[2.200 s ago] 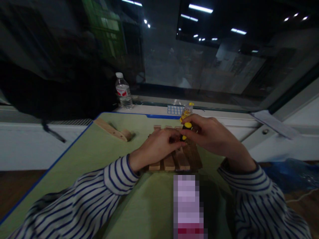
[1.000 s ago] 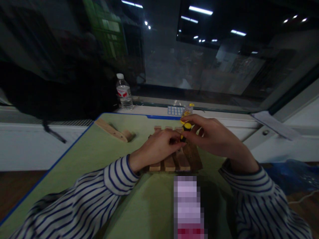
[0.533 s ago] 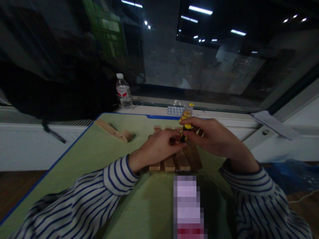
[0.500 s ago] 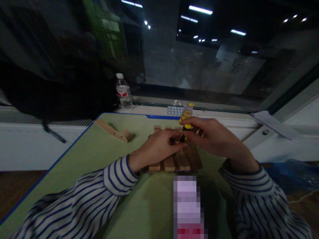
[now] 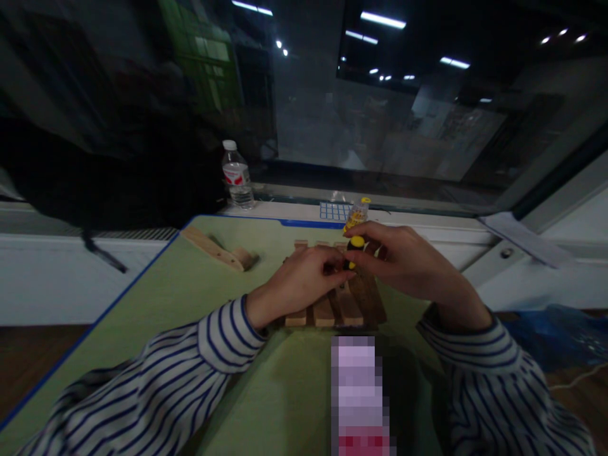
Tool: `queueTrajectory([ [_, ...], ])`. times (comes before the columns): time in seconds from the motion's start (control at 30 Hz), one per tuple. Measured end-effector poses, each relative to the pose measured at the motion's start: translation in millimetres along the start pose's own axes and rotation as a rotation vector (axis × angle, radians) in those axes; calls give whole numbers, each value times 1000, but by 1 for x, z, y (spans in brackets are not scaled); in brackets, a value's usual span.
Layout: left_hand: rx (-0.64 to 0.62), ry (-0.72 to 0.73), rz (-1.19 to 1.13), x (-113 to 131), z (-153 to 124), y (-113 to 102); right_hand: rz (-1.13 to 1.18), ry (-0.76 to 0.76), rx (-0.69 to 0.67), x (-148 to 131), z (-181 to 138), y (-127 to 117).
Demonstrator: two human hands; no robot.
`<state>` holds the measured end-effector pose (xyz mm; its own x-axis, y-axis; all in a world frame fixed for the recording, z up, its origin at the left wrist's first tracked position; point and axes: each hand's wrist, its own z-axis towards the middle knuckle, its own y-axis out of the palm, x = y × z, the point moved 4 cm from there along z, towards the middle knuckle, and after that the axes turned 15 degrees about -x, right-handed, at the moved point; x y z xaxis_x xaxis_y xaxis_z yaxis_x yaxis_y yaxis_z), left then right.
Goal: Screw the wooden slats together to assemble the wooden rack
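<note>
A small wooden slatted pallet (image 5: 349,305) lies on the green mat (image 5: 199,304) in front of me. My right hand (image 5: 408,263) is closed round a short yellow and black screwdriver (image 5: 354,248), held upright over the pallet's far part. My left hand (image 5: 299,282) rests on the pallet with its fingers curled and its fingertips pinched at the screwdriver's lower end. What the fingertips pinch is hidden. Both sleeves are white with blue stripes.
A loose wooden strip with a block (image 5: 216,249) lies on the mat at the far left. A water bottle (image 5: 236,175) stands on the white sill, beside a blue grid sheet (image 5: 334,210) and a small yellow-capped bottle (image 5: 357,213). A blurred-out pink patch (image 5: 360,392) sits near me.
My right hand's fingers have shifted round the screwdriver handle, turning it slightly on the spot. My left hand and the pallet have stayed where they were.
</note>
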<state>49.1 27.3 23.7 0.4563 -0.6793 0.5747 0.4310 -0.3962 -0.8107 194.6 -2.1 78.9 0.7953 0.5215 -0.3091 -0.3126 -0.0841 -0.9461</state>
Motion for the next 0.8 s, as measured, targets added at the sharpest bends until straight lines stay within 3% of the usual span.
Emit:
queueTrajectory([
  [0.8, 9, -6, -29, 2, 0, 0, 6, -31, 10, -1, 0, 0],
])
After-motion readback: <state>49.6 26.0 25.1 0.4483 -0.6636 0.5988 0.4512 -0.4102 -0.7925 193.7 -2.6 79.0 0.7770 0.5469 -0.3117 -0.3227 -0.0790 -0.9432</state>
